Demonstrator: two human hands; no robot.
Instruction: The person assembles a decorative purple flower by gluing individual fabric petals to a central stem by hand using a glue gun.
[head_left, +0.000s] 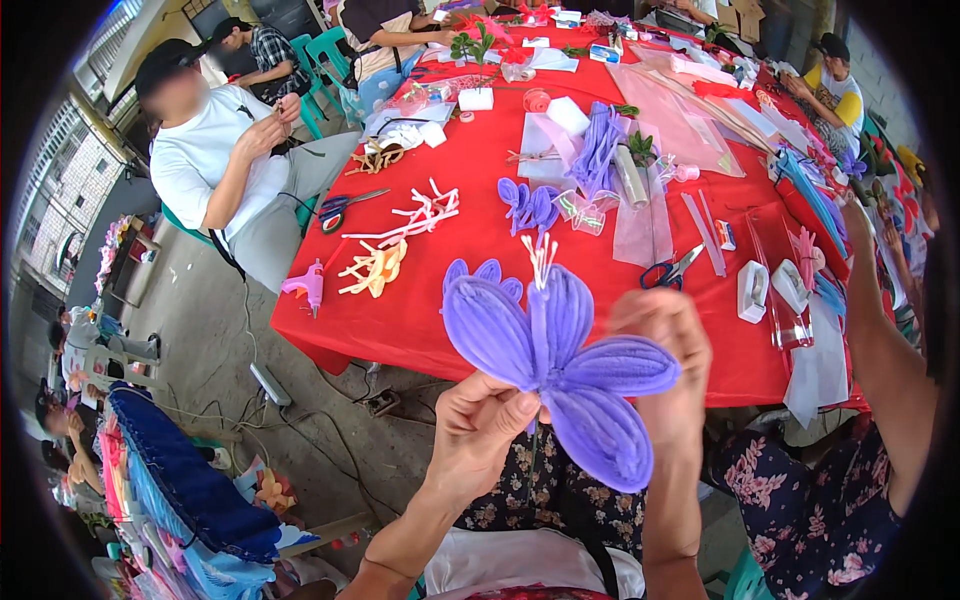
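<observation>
A large purple flower (556, 375) of fuzzy pipe-cleaner petals fills the middle of the view, with pale stamens (542, 262) rising from it. My left hand (480, 425) pinches it near its base, thumb in front. My right hand (665, 345), smeared by motion, is raised behind the right petal; its fingers cannot be made out, nor whether it touches the flower. More purple petals (470, 275) show partly hidden behind the flower. On the table nearest my hands lie dark-handled scissors (662, 275) and a bundle of yellow petals (375, 267).
The red-covered table (440, 330) holds a pink glue gun (310, 288), blue-handled scissors (340, 208), purple pipe cleaners (598, 150) and sheer wrapping (680, 115). A person in white (235, 150) sits at the left; a neighbour's arm (885, 340) reaches in at the right. Cords and a power strip (270, 383) cross the floor.
</observation>
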